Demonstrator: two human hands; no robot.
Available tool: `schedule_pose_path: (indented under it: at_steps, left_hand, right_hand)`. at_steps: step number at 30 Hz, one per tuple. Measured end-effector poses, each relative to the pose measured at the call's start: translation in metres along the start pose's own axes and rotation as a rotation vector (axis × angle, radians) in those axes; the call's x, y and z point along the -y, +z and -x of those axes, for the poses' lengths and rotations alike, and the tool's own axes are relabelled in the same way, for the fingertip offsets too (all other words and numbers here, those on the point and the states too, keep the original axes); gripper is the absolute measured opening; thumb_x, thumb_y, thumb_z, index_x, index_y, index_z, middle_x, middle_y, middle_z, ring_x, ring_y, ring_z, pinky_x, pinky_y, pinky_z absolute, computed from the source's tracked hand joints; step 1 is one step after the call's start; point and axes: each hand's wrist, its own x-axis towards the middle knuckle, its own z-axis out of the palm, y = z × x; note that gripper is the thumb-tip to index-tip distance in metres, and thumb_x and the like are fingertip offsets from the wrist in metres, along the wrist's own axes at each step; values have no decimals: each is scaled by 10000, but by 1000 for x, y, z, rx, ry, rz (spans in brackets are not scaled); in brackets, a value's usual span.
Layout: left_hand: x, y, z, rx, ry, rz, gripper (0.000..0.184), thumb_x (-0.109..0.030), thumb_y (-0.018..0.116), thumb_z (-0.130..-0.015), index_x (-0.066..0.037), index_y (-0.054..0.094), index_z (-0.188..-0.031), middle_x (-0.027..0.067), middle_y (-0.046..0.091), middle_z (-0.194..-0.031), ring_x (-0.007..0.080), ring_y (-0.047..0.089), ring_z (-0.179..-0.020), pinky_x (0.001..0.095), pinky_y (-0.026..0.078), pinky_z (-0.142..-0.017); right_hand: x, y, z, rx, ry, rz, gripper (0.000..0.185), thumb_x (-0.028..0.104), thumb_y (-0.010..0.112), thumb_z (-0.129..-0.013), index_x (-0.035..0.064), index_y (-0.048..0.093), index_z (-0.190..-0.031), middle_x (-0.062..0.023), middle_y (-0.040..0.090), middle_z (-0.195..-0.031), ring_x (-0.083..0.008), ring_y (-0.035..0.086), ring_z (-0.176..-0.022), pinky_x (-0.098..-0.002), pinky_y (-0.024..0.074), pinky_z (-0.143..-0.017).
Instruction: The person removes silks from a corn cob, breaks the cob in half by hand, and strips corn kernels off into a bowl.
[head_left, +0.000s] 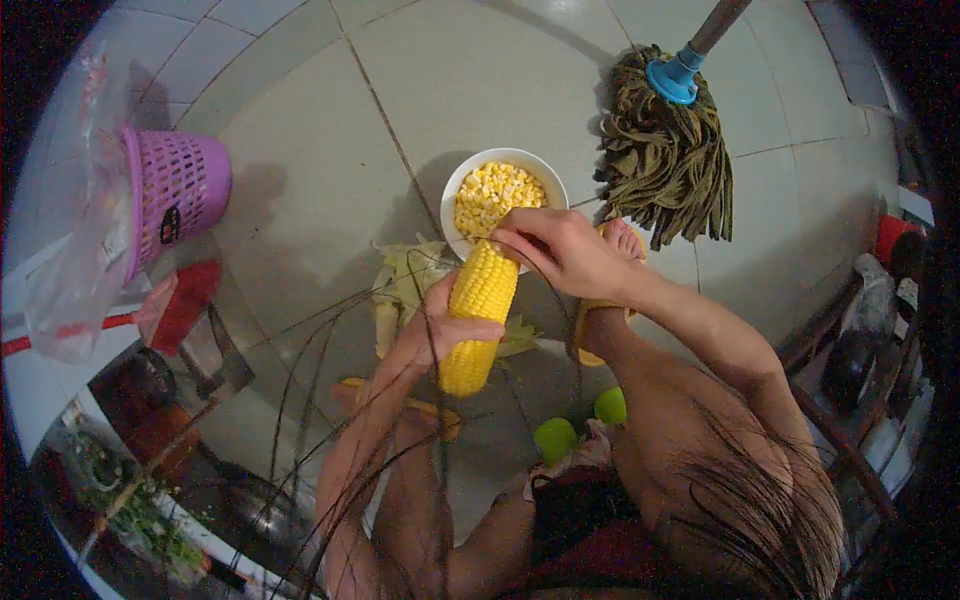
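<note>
The left hand (432, 325) is closed around the middle of a corn cob (486, 288), with the thumb laid across the face of the cob; the right hand (562, 245) is set at the upper end of the cob, fingers curled and thumb tucked beneath, though whether its fingertips pinch a kernel cannot be determined. The work area is a tiled floor (300, 160). A mop (665, 150) with a blue collar and dark strands rests on the floor at the far right. A purple perforated basket (190, 190) is located at the far left, well apart from the hands. A white bowl (449, 203) stands on the floor just beyond the hands. The cob is held at a slant, its upper end overlapping the near rim of the bowl in this view; contact between the two cannot be confirmed. Pale green husks (408, 270) lie on the floor near the bowl, to the left of the cob. Loose yellow kernels (498, 190) cover the inside of the bowl.
</note>
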Motion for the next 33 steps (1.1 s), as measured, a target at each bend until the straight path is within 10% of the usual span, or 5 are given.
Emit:
schedule_pose_path:
  at_steps: [8, 17, 33]
  left_hand:
    - [-3, -1, 2, -57, 9, -176, 637, -115, 747, -584, -24, 426, -1126, 29, 525, -945, 126, 519, -861, 279, 433, -767]
    - [-2, -1, 4, -74, 25, -138, 652, -113, 749, -578, -23, 423, -1135, 31, 529, -952, 134, 521, -868, 283, 432, -780]
    - [-6, 9, 6, -103, 102, -221, 615, -86, 708, -590, -10, 409, -1122, 36, 512, -950, 125, 514, -874, 270, 428, -778]
  right_hand:
    - [-8, 7, 3, -137, -197, 93, 128, 140, 544, -817, 15, 559, -793, -145, 564, -710, -312, 561, -639, -365, 451, -584]
    - [-26, 9, 3, -175, 201, -222, 186, 175, 557, -845, 24, 587, -949, 8, 540, -650, -50, 475, -553, -200, 398, -499]
    - [-2, 12, 4, 90, 62, -39, 367, 350, 427, -880, 1, 495, -972, -227, 568, -736, -373, 575, -693, -428, 457, -629]
